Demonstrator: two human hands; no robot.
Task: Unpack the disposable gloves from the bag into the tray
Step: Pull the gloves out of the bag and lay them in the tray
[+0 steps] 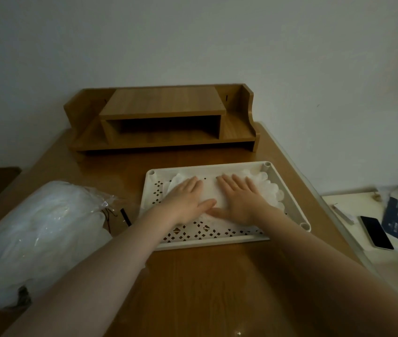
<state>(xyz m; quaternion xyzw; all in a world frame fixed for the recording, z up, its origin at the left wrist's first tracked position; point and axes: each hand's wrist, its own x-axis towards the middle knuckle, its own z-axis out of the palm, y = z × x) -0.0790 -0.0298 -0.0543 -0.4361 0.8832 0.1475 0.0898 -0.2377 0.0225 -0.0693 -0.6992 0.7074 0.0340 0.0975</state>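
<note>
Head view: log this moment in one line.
left hand: flat on gloves | right hand: same | tray: holds gloves | bag: left

Two flat hands, left hand and right hand, press thin white plastic gloves down. The gloves lie in a white plastic tray with little holes. A big clear plastic bag sits left of it.

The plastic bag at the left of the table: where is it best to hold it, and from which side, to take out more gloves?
Probably grip the plastic bag at its crinkled open end, which points toward the tray. Come from the right, the tray side; the rest is a bulging, slippery roll with nothing to pinch.
</note>
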